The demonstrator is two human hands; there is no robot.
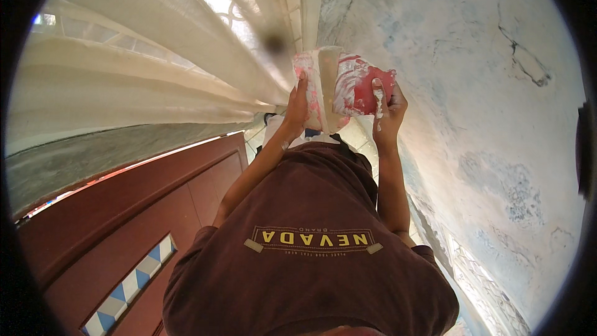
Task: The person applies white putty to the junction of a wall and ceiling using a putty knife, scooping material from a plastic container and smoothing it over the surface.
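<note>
Near the top middle, my left hand (297, 106) grips a pink-and-beige board (326, 90) streaked with white paste, thumb along its left side. My right hand (388, 109) is closed on a smaller red flat spreader (364, 87), also coated with white paste, with a white smear on my thumb. The spreader lies over or against the board's right part; whether they touch is unclear. Both are held out in front of my brown printed T-shirt, and the fingers behind them are mostly hidden.
A patchy pale wall (510, 124) with a crack rises at the right. Sheer cream curtains (143, 87) hang over a patterned window at upper left, above a grey ledge (112, 143). A reddish-brown panelled door (205, 193) is at lower left. Pale floor tiles (358, 135) show beyond me.
</note>
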